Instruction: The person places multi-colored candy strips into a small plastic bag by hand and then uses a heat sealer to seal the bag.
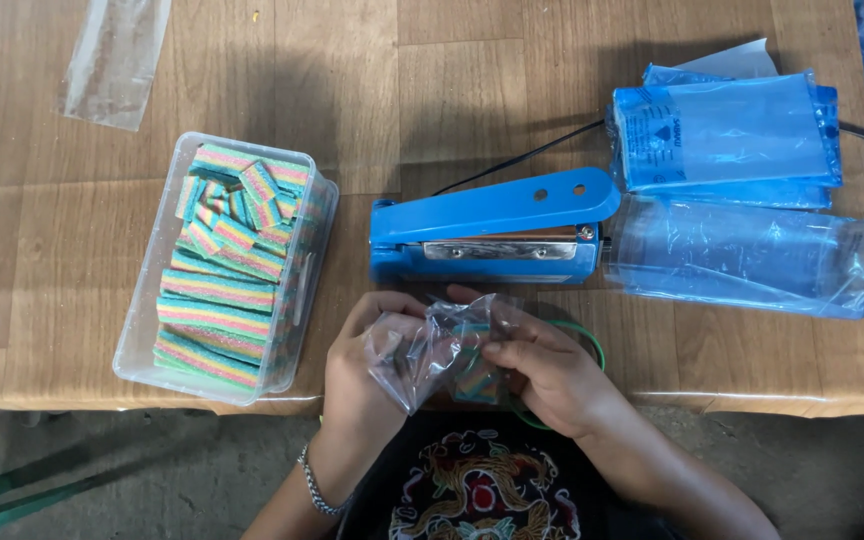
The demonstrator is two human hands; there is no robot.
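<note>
My left hand and my right hand both grip a small clear plastic bag at the near edge of the wooden table. Rainbow-striped sour candy pieces show through the crumpled plastic. The bag sits just in front of a blue heat sealer, whose jaw is closed. A clear plastic box to the left of my hands is full of the same striped candy strips. A silver bracelet circles my left wrist.
Stacks of clear and blue-tinted plastic bags lie at the right, with more beside the sealer. One empty clear bag lies at the far left. A black cord runs from behind the sealer. A green ring peeks behind my right hand.
</note>
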